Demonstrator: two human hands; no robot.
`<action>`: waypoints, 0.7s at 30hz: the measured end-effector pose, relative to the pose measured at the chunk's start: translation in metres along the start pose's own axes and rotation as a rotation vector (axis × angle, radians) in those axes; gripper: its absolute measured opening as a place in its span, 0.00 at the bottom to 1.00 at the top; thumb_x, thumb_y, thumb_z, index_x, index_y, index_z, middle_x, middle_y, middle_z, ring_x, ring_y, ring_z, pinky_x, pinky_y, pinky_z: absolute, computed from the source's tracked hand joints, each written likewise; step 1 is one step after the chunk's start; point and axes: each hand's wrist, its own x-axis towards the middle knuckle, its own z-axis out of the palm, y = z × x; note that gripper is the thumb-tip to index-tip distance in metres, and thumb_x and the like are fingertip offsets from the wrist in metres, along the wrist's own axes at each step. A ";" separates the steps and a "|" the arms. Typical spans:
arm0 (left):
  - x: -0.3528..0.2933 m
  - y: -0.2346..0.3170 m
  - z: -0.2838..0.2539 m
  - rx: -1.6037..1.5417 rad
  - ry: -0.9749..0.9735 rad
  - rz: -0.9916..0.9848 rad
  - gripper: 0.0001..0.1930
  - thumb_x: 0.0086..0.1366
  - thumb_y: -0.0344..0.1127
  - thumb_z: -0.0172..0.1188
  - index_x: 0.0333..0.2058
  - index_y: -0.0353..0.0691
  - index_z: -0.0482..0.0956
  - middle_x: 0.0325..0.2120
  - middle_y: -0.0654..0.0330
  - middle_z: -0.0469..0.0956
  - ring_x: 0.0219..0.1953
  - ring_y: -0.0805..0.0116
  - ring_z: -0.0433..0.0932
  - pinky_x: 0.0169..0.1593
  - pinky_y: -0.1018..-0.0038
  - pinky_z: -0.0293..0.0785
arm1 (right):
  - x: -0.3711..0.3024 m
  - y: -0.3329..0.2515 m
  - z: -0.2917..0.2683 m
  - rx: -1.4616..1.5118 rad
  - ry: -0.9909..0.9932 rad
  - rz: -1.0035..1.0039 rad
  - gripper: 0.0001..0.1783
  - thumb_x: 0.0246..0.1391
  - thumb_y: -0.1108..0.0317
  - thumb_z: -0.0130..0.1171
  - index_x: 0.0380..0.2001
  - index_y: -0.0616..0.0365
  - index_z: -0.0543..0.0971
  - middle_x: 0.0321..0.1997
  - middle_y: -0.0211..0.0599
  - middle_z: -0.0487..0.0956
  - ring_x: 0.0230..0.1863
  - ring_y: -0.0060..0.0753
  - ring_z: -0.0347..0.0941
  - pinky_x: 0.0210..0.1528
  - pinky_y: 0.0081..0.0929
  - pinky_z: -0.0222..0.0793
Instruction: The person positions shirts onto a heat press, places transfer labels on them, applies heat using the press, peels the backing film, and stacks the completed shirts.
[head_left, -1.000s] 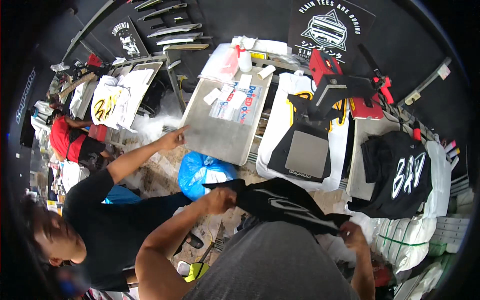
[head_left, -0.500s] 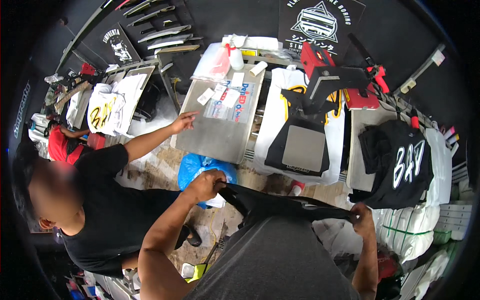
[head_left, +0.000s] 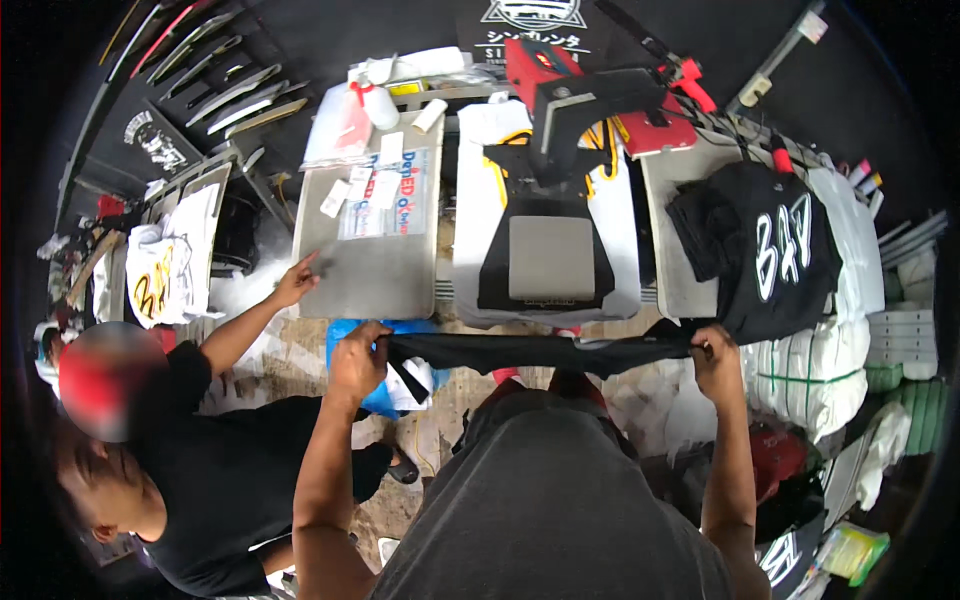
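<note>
A black garment (head_left: 540,353), gathered into a narrow strip, is stretched level in front of my body. My left hand (head_left: 358,362) pinches its left end, where a loose corner hangs down. At the other end my right hand (head_left: 716,362) is closed on the cloth. Its shape is too bunched to tell fully. Just beyond it, a heat press (head_left: 552,258) with a grey plate stands over a white garment (head_left: 472,270) with black and yellow trim. Past my right hand lies a black shirt (head_left: 735,250) with white lettering, on a grey board.
A co-worker's hand (head_left: 297,280) reaches toward the left grey board (head_left: 345,285), which holds paper slips, a plastic sheet and a spray bottle (head_left: 378,107). Below it sits a blue plastic bag (head_left: 345,332). Tied white bundles (head_left: 815,375) are stacked at right.
Both my hands have moved forward, away from my torso, and the black garment now hangs straighter between them. The view has shifted right. The co-worker's pointing hand remains near the left board.
</note>
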 end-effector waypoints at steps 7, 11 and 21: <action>0.004 -0.009 0.030 -0.366 -0.086 -0.191 0.11 0.65 0.16 0.55 0.43 0.35 0.77 0.41 0.52 0.85 0.41 0.64 0.86 0.42 0.67 0.83 | 0.003 0.032 0.019 0.185 -0.088 0.249 0.13 0.55 0.86 0.57 0.40 0.60 0.69 0.36 0.44 0.83 0.35 0.31 0.82 0.36 0.28 0.77; 0.002 -0.009 0.026 -0.127 -0.092 -0.036 0.10 0.64 0.19 0.56 0.43 0.35 0.80 0.39 0.47 0.85 0.40 0.53 0.86 0.42 0.64 0.81 | -0.006 0.044 0.026 0.026 -0.178 0.158 0.07 0.56 0.79 0.60 0.39 0.64 0.81 0.36 0.45 0.85 0.35 0.38 0.83 0.38 0.31 0.77; -0.017 -0.032 0.058 -0.076 -0.125 0.035 0.11 0.59 0.21 0.59 0.40 0.33 0.84 0.38 0.44 0.82 0.39 0.44 0.82 0.45 0.61 0.80 | -0.038 0.062 0.049 0.011 -0.293 0.266 0.09 0.53 0.75 0.63 0.38 0.61 0.86 0.34 0.48 0.86 0.33 0.42 0.84 0.37 0.34 0.78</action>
